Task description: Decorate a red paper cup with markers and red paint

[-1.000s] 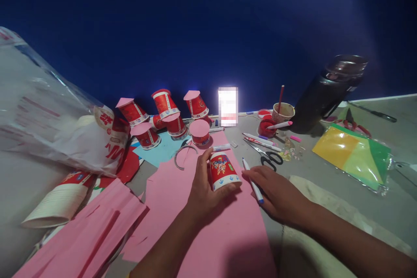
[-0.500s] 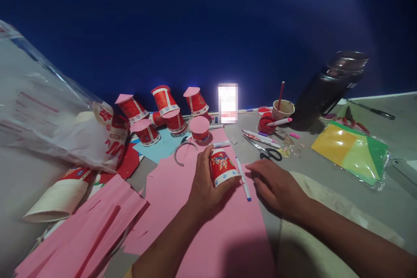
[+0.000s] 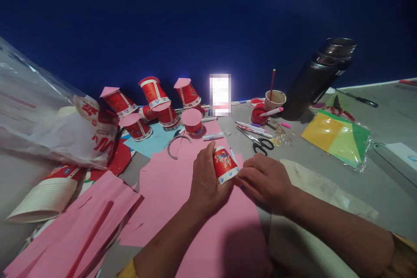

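My left hand (image 3: pixel 208 178) is wrapped round a red paper cup (image 3: pixel 224 166) with a white band of blue arrows at its lower, wider end. The cup is slightly tilted above a large pink paper sheet (image 3: pixel 182 208). My right hand (image 3: pixel 265 180) has its fingers bent together at the cup's lower right edge. What those fingers grip, if anything, is hidden. A white marker (image 3: pixel 233 155) shows partly between the cup and my right hand. Black-handled scissors (image 3: pixel 260 143) lie just beyond that hand.
Several red cups with pink paper tops (image 3: pixel 192 121) stand at the back left. A plastic bag (image 3: pixel 48 126) and folded pink paper (image 3: pixel 78 221) lie left. A dark flask (image 3: pixel 317 80), a cup with a stick (image 3: pixel 275 100) and a yellow-green packet (image 3: pixel 337 137) stand or lie right.
My right hand has moved left to the cup's edge, covering much of the marker. My left hand still holds the paper cup. The whole view has shifted slightly.
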Demonstrator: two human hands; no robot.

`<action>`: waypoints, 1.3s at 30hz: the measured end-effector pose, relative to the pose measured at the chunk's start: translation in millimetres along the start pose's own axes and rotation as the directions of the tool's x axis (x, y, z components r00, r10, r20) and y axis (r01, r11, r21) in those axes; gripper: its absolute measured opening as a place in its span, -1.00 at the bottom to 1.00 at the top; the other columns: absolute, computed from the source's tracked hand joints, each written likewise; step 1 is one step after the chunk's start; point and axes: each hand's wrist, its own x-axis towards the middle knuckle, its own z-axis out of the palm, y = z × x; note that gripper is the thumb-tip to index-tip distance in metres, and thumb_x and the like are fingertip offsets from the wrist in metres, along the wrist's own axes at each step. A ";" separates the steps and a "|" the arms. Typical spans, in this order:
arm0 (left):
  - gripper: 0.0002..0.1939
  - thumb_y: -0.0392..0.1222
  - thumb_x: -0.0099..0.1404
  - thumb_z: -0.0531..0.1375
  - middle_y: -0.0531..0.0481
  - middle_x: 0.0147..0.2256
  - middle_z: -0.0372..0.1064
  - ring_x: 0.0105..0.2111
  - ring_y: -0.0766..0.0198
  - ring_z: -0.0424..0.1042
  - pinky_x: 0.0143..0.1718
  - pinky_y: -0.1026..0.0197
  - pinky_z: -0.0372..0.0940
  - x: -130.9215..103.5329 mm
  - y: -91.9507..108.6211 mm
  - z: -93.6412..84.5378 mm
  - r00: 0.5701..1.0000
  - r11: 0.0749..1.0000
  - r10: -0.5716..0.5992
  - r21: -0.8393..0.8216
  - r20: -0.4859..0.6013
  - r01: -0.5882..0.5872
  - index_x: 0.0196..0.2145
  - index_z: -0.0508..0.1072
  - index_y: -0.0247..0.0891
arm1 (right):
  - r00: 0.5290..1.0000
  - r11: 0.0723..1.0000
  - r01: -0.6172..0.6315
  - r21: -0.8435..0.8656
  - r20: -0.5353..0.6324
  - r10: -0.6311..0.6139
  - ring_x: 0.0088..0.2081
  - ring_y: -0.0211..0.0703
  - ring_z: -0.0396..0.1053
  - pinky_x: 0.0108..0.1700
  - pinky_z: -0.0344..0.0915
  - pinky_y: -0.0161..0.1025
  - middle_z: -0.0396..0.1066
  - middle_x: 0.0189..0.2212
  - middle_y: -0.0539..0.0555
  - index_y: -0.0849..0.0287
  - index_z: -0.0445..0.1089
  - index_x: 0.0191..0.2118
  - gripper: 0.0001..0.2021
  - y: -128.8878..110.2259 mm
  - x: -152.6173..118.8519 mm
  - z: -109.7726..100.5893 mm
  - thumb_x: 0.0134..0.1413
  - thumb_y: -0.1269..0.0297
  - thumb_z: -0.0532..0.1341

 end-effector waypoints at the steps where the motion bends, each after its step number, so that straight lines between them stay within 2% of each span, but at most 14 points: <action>1: -0.06 -0.12 0.27 0.32 -0.28 0.15 0.34 0.09 -0.11 0.43 0.12 -0.21 0.39 -0.8 -0.1 0.6 1.000 1.000 0.004 0.010 0.004 -0.005 0.48 -0.02 -0.18 | 1.000 1.000 0.007 -0.015 0.006 -0.007 -0.36 -0.10 0.28 -0.30 0.14 -0.15 0.53 -0.37 0.08 0.16 0.50 -0.21 -0.96 -1.1 0.5 -0.2 0.34 0.39 0.32; 4: -0.04 -0.10 0.27 0.33 -0.31 0.17 0.36 0.08 -0.14 0.44 0.09 -0.23 0.39 -2.8 -0.6 1.9 0.999 0.998 0.028 0.048 0.018 -0.028 0.48 -0.04 -0.21 | 0.999 0.997 0.053 -0.049 -0.007 -0.054 -0.38 -0.12 0.22 -0.32 0.11 -0.16 0.51 -0.38 0.08 0.17 0.52 -0.22 -0.94 -3.7 1.8 -0.5 0.28 0.47 0.32; 8: -0.02 0.00 0.29 0.35 -0.33 0.18 0.38 0.07 -0.17 0.46 0.08 -0.26 0.38 -3.7 1.9 1.6 0.999 0.995 0.036 0.088 0.038 -0.039 0.48 -0.05 -0.22 | 0.988 0.991 0.127 -0.046 -0.083 -0.130 -0.39 -0.13 0.20 -0.32 0.13 -0.17 0.49 -0.40 0.08 0.19 0.51 -0.22 -0.92 -1.2 2.2 -2.1 0.24 0.50 0.33; 10: 0.00 0.08 0.29 0.37 -0.33 0.16 0.40 0.05 -0.17 0.48 0.08 -0.26 0.36 -3.5 4.0 0.6 0.999 0.995 0.020 0.098 0.050 -0.025 0.48 -0.05 -0.21 | 0.988 0.991 0.121 -0.051 -0.095 -0.126 -0.39 -0.13 0.21 -0.33 0.13 -0.16 0.48 -0.40 0.08 0.18 0.51 -0.21 -0.92 1.6 1.9 -3.7 0.24 0.49 0.32; 13: 0.00 0.12 0.29 0.38 -0.31 0.14 0.42 0.04 -0.17 0.48 0.08 -0.25 0.34 -2.7 6.4 -1.1 0.998 0.994 -0.017 0.111 0.055 0.011 0.47 -0.04 -0.21 | 0.996 0.995 0.075 -0.058 -0.053 -0.078 -0.38 -0.11 0.24 -0.32 0.16 -0.15 0.50 -0.38 0.08 0.14 0.52 -0.21 -0.91 4.1 1.2 -5.3 0.29 0.46 0.27; 18: -0.03 0.06 0.27 0.36 -0.27 0.08 0.45 0.00 -0.16 0.47 0.07 -0.25 0.32 -0.6 7.7 -3.4 0.998 0.992 -0.032 0.122 0.055 0.026 0.46 -0.01 -0.21 | 0.999 0.997 0.040 -0.061 -0.025 -0.042 -0.38 -0.13 0.26 -0.31 0.19 -0.15 0.51 -0.37 0.05 0.06 0.54 -0.17 -0.90 1.3 -0.1 -4.2 0.32 0.41 0.29; 22: -0.03 -0.04 0.24 0.33 -0.24 0.05 0.46 -0.03 -0.14 0.46 0.04 -0.22 0.33 -0.1 9.6 -3.8 0.999 0.990 0.017 0.138 0.044 -0.022 0.47 -0.03 -0.21 | 0.992 0.992 0.123 -0.028 -0.022 -0.124 -0.35 -0.12 0.29 -0.29 0.23 -0.16 0.54 -0.34 0.07 0.10 0.53 -0.06 -0.84 0.1 -0.7 -3.8 0.32 0.45 0.29; 25: -0.02 -0.06 0.24 0.33 -0.26 0.06 0.46 -0.04 -0.14 0.46 0.02 -0.21 0.33 -1.4 11.5 -2.6 0.998 0.986 0.040 0.157 0.051 -0.048 0.47 -0.05 -0.21 | 0.983 0.984 0.177 -0.012 -0.038 -0.177 -0.35 -0.11 0.30 -0.31 0.23 -0.15 0.55 -0.34 0.10 0.15 0.52 -0.08 -0.85 1.3 -0.4 -4.1 0.33 0.48 0.26; 29: -0.03 -0.02 0.25 0.34 -0.28 0.10 0.46 -0.01 -0.16 0.49 0.03 -0.23 0.35 -4.5 12.6 -1.6 0.997 0.987 0.023 0.156 0.079 -0.035 0.46 -0.05 -0.22 | 0.981 0.982 0.187 0.005 -0.049 -0.187 -0.34 -0.09 0.33 -0.30 0.25 -0.13 0.54 -0.36 0.08 0.12 0.52 -0.12 -0.88 0.7 1.5 -5.6 0.38 0.43 0.23; 33: -0.04 -0.05 0.23 0.34 -0.27 0.11 0.45 0.01 -0.16 0.48 0.05 -0.25 0.37 -4.5 10.6 -5.3 0.996 0.993 -0.031 0.114 0.089 0.021 0.45 -0.01 -0.21 | 0.991 0.990 0.132 0.048 -0.030 -0.131 -0.37 -0.10 0.33 -0.30 0.29 -0.13 0.55 -0.36 0.08 0.13 0.51 -0.13 -0.92 -2.3 4.7 -7.0 0.36 0.41 0.26; 35: -0.08 0.00 0.26 0.34 -0.29 0.12 0.45 0.03 -0.18 0.48 0.05 -0.28 0.38 -1.5 8.1 -8.4 0.995 0.995 -0.057 0.091 0.077 0.049 0.44 0.03 -0.21 | 0.997 0.992 0.075 0.102 -0.034 -0.072 -0.37 -0.11 0.35 -0.29 0.32 -0.13 0.56 -0.34 0.10 0.14 0.50 -0.10 -0.93 -1.8 5.8 -7.0 0.37 0.36 0.27; 37: -0.12 0.10 0.30 0.34 -0.30 0.11 0.44 0.03 -0.20 0.47 0.03 -0.30 0.39 2.8 4.8 -11.0 0.994 0.993 -0.093 0.078 0.053 0.089 0.42 0.07 -0.21 | 0.997 0.988 0.000 0.156 -0.081 0.013 -0.34 -0.09 0.40 -0.28 0.36 -0.14 0.57 -0.32 0.11 0.14 0.50 -0.09 -0.92 2.0 6.3 -7.8 0.38 0.34 0.26; 39: -0.11 0.20 0.29 0.36 -0.29 0.09 0.44 0.04 -0.22 0.46 0.01 -0.31 0.40 6.7 1.3 -12.5 0.992 0.990 -0.124 0.074 0.028 0.122 0.40 0.12 -0.18 | 0.977 0.969 -0.139 0.204 -0.130 0.167 -0.36 -0.11 0.43 -0.30 0.37 -0.17 0.57 -0.37 0.09 0.12 0.52 -0.16 -0.92 9.7 6.5 -11.0 0.37 0.36 0.25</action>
